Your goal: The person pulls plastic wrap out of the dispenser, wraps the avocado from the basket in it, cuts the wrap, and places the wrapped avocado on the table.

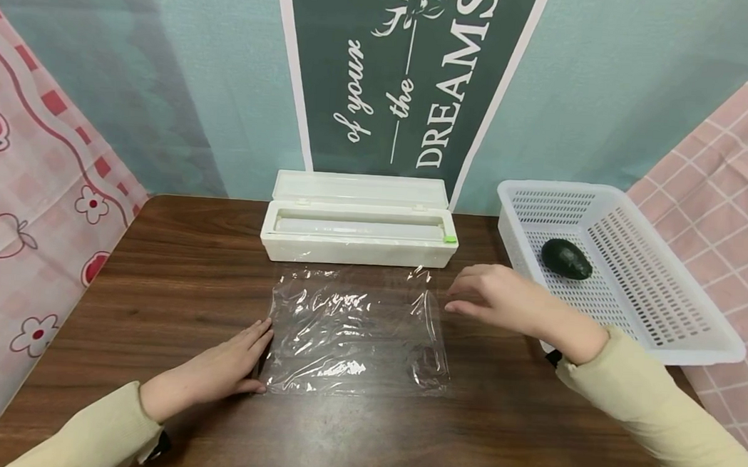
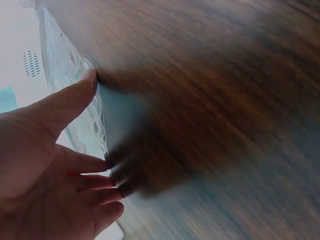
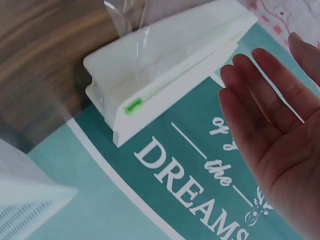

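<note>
A sheet of clear plastic wrap (image 1: pixel 349 332) lies wrinkled on the table, running out from the front of a white wrap dispenser (image 1: pixel 360 250) whose lid stands up. My left hand (image 1: pixel 224 367) rests at the sheet's left edge; thumb and fingertips touch down there, spread apart, in the left wrist view. Over the table right of the sheet hovers my right hand (image 1: pixel 505 299), fingers loosely bent and nothing in them. In the right wrist view its palm shows bare, near the dispenser with its green slider (image 3: pixel 134 106).
A white perforated basket (image 1: pixel 686 281) stands at the right with a dark avocado (image 1: pixel 567 259) inside. The wooden table (image 1: pixel 172 271) meets a teal backdrop cloth (image 1: pixel 229 75) behind. Patterned cloths hang at both sides.
</note>
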A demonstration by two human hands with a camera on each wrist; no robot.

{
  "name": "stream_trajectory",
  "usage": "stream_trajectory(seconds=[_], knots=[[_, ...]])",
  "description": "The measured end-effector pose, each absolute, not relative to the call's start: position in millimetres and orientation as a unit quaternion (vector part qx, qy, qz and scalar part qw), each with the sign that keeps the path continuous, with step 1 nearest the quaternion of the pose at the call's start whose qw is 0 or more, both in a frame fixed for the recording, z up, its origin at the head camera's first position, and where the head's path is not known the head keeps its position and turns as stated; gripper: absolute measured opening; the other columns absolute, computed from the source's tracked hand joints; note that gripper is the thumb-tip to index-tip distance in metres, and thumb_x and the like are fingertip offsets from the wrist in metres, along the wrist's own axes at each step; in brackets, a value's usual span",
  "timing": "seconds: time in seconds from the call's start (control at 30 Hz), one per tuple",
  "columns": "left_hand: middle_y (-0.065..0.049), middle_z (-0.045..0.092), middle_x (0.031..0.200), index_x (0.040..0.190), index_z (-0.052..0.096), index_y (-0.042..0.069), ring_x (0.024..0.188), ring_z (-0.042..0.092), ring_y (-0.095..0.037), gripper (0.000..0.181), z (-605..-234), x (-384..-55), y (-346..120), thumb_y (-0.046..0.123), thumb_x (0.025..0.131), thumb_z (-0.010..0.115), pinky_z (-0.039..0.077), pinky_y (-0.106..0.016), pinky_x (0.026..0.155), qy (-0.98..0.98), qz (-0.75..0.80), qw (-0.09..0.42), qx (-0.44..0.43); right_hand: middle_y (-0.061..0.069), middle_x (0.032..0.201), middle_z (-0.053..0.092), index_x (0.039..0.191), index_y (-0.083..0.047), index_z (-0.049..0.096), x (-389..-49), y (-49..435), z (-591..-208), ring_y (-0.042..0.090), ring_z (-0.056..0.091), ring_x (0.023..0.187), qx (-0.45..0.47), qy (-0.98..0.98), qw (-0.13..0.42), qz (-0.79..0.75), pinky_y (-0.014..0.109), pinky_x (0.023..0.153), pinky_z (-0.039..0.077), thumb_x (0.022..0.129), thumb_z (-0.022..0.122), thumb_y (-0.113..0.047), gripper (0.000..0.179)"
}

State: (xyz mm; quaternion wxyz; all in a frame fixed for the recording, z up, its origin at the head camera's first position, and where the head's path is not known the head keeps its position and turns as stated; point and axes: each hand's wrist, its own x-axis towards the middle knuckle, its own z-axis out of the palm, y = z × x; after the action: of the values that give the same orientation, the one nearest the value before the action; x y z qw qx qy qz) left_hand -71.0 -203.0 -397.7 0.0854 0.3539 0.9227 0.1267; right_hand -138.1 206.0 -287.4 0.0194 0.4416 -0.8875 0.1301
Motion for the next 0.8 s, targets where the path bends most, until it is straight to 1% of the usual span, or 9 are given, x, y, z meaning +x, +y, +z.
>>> stream_trajectory(seconds=[0.3,0.43,0.63,0.8], knots=[[-0.035,0.03,0.135,0.127,0.037,-0.018,0.123,0.032,-0.048,0.078,-400,-66,-202,0.035,0.078,0.068,0.033,-0.054,0.098,0.919,0.14,0.089,0.357,0.002,0.089,0.065,0.094,-0.005,0.068,-144,215,-276,0.014,0.061,0.084,0.41,-0.904,0.022,0.119,0.032,0.075,0.051,0.081,0.068,-0.019,0.018],[-0.035,0.028,0.136,0.128,0.036,-0.018,0.124,0.03,-0.049,0.078,-403,-63,-203,0.035,0.079,0.066,0.032,-0.054,0.098,0.918,0.144,0.087,0.36,0.004,0.092,0.065,0.098,-0.003,0.066,-147,221,-272,0.017,0.062,0.086,0.391,-0.913,0.026,0.116,0.035,0.076,0.051,0.082,0.067,-0.017,0.021],[-0.036,0.026,0.137,0.129,0.034,-0.018,0.125,0.028,-0.049,0.077,-405,-57,-201,0.034,0.081,0.064,0.03,-0.055,0.1,0.918,0.147,0.093,0.357,0.003,0.094,0.065,0.1,-0.004,0.066,-151,231,-264,0.014,0.062,0.081,0.375,-0.92,0.03,0.11,0.034,0.072,0.052,0.083,0.066,-0.017,0.021],[-0.036,0.025,0.138,0.13,0.032,-0.018,0.125,0.027,-0.049,0.076,-410,-54,-199,0.036,0.083,0.061,0.029,-0.057,0.099,0.916,0.149,0.083,0.362,0.007,0.091,0.066,0.097,-0.001,0.066,-156,239,-259,0.017,0.062,0.077,0.384,-0.915,0.06,0.109,0.035,0.069,0.051,0.081,0.067,-0.013,0.02]])
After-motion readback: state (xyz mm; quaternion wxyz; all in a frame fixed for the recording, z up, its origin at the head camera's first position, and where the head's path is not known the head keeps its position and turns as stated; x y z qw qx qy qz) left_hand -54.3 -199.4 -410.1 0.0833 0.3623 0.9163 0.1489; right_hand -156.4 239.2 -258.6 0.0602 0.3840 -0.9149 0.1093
